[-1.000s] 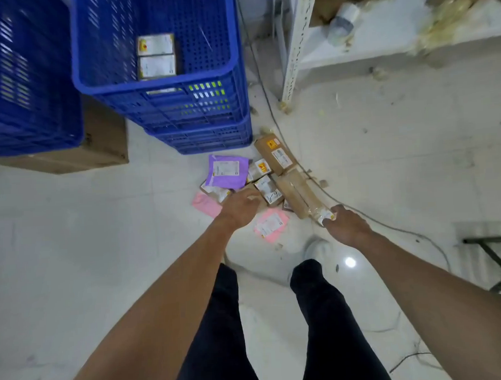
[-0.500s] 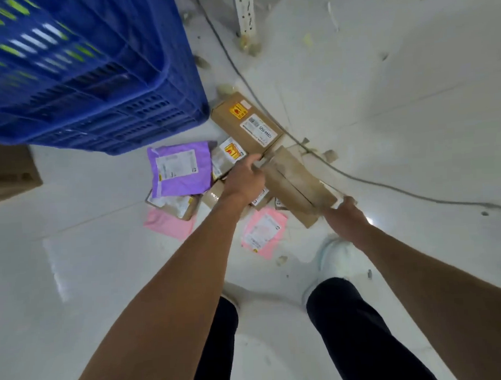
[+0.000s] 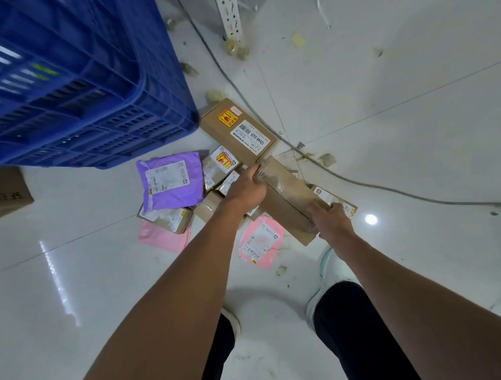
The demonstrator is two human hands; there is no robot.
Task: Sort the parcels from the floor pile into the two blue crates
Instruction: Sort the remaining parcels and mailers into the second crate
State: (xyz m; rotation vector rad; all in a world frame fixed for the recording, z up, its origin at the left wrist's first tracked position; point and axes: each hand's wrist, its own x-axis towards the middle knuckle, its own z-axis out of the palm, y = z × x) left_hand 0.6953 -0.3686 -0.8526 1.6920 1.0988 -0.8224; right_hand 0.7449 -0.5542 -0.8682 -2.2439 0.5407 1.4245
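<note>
Cardboard parcel (image 3: 286,192) between two hands (image 3: 245,190) (image 3: 331,222)

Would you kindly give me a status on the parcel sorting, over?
Left hand and right hand grip the long brown parcel, one per end. Parcel over the floor pile. Blue crate close on the left.

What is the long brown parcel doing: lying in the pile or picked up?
Picked up, it seems: left hand and right hand grip the ends of the long brown parcel, above the pile.
</note>
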